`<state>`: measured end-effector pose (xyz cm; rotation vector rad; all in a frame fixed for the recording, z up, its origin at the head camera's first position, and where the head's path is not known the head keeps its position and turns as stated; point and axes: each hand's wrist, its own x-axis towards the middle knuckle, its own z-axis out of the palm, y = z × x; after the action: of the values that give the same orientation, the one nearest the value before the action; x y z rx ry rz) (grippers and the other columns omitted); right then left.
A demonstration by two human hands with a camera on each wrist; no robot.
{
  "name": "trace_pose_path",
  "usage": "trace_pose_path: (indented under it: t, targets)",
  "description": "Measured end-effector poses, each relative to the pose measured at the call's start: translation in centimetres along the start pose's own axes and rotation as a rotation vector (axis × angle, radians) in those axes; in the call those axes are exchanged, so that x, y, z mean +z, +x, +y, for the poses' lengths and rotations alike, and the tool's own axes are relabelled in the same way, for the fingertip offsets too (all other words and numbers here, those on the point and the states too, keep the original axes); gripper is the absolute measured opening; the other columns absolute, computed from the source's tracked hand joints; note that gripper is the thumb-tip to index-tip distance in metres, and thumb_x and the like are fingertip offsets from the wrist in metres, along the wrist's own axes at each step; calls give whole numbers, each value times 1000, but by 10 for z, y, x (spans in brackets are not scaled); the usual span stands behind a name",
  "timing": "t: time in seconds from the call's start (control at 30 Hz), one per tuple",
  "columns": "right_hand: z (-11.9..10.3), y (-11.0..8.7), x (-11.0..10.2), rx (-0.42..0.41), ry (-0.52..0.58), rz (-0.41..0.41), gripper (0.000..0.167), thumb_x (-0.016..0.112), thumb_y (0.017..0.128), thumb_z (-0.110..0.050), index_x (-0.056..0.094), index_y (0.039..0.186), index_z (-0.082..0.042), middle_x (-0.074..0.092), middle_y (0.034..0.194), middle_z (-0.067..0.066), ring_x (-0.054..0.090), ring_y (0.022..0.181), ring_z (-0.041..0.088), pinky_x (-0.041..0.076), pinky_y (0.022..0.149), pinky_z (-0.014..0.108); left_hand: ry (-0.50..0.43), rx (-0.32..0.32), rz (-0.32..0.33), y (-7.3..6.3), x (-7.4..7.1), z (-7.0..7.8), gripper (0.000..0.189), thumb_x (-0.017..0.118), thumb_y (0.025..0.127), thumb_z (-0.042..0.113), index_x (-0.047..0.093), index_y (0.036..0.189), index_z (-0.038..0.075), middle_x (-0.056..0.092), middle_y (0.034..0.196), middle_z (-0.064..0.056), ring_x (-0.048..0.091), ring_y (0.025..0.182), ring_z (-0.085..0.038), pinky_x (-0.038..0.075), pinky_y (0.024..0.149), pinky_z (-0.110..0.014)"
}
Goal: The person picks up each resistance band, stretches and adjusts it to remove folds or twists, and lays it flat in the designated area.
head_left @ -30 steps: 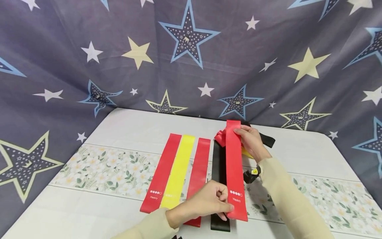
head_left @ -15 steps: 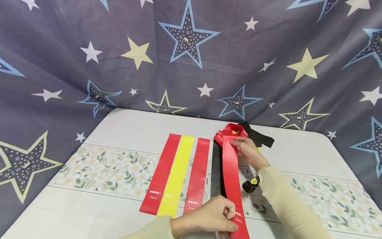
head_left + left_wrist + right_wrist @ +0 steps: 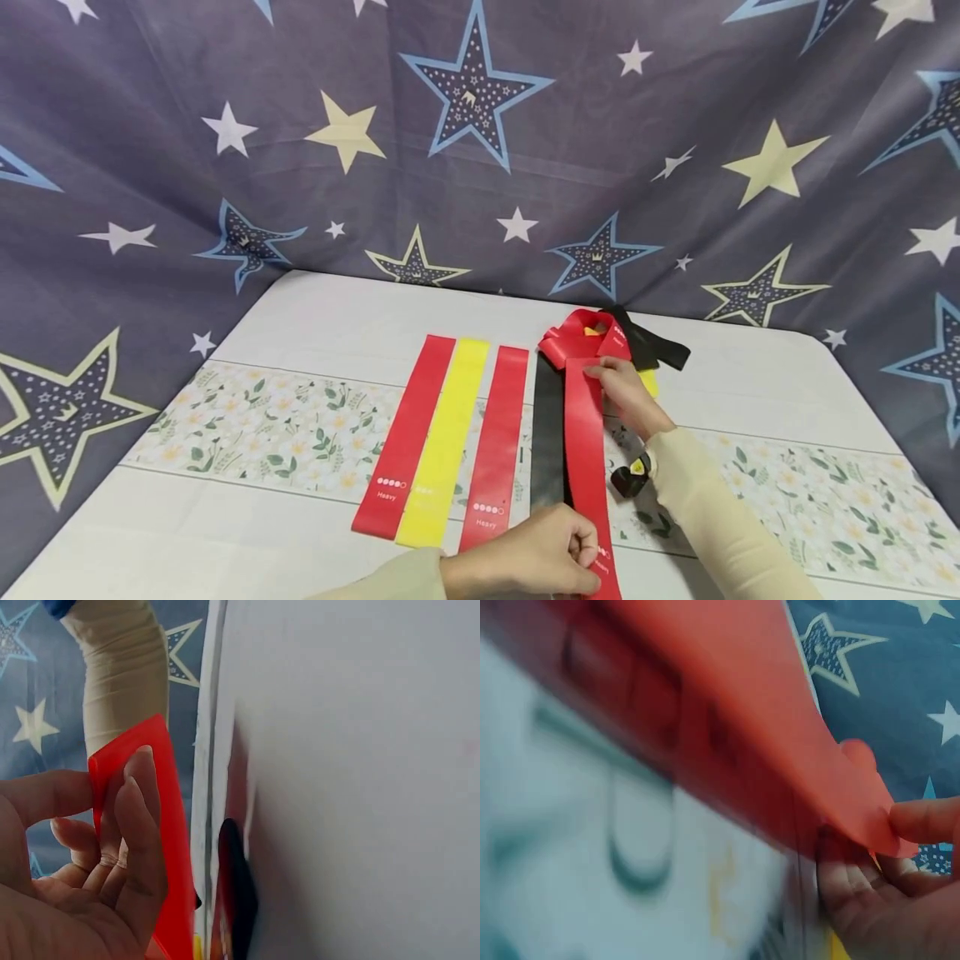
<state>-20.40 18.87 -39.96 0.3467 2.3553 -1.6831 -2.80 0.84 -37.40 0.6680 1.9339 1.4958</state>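
Both hands stretch a red resistance band (image 3: 585, 450) marked "Heavy" lengthwise. My left hand (image 3: 546, 546) pinches its near end; in the left wrist view, fingers (image 3: 139, 840) of that hand reach inside the loop while the thumb presses from outside. At the far end, my right hand (image 3: 628, 393) pinches the band between thumb and fingers, as the right wrist view also shows. Directly left of it lies a flat black band (image 3: 547, 433), partly covered by the left hand. Farther left are a red band (image 3: 502, 433), a yellow band (image 3: 446, 433) and another red band (image 3: 405, 442), side by side.
Behind the right hand is a tangled heap with a red band (image 3: 585, 325), a black band (image 3: 660, 343) and a bit of yellow band (image 3: 648, 383). A star-patterned curtain (image 3: 300, 167) hangs along the back edge of the white table (image 3: 337, 308).
The held red band has come nearer to the person, both hands moving with it. Its far end has dropped below the heap, uncovering the red loop there.
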Motion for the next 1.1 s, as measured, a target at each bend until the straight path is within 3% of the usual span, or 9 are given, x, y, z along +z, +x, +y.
trace_pose_path:
  t: [0.07,0.17,0.33,0.5,0.63,0.9,1.1]
  targets:
    - [2,2,-4,-48,-53,37,15,50,94,-14,48,85,-3,45,73,1,46,71,15,41,66,26,11,-28,26,4,3,-3,28,64,71,-5,46,57,10,34,44,11,34,39,3,32,46,-12]
    - [4,6,-10,-90,-126,82,13,52,93,-14,55,91,-2,49,76,1,46,75,16,41,68,26,-1,-89,50,9,7,-7,31,64,72,-7,45,56,12,40,43,10,43,36,3,39,42,-13]
    - [7,11,-21,-123,-194,117,18,54,92,-14,58,97,3,52,81,3,46,78,18,40,68,27,-67,-181,27,19,8,-12,33,64,76,-9,45,59,12,51,44,0,50,37,-2,39,34,-17]
    - [8,13,-27,-102,-232,98,24,54,93,-13,60,106,6,57,95,12,48,88,22,42,75,29,-45,-200,3,27,8,-13,31,65,77,-11,47,63,10,59,48,-12,53,36,-9,44,35,-22]
    - [6,13,-29,-86,-270,90,29,54,93,-11,59,116,7,56,111,20,48,98,27,44,84,35,8,-217,32,30,11,-10,30,67,76,-11,48,64,9,61,49,-14,56,35,-15,45,35,-25]
    - [2,21,-28,-106,-370,130,26,56,87,-6,63,110,6,60,107,21,53,88,27,48,74,31,63,-215,10,34,10,-5,29,67,77,-12,49,66,8,59,46,-11,51,33,-11,46,35,-26]
    - [-1,24,-25,-113,-388,114,29,58,85,-4,60,113,4,58,109,21,53,92,29,50,80,33,149,-248,-23,32,9,-3,24,68,78,-6,51,74,11,55,44,-3,48,32,-9,43,33,-25]
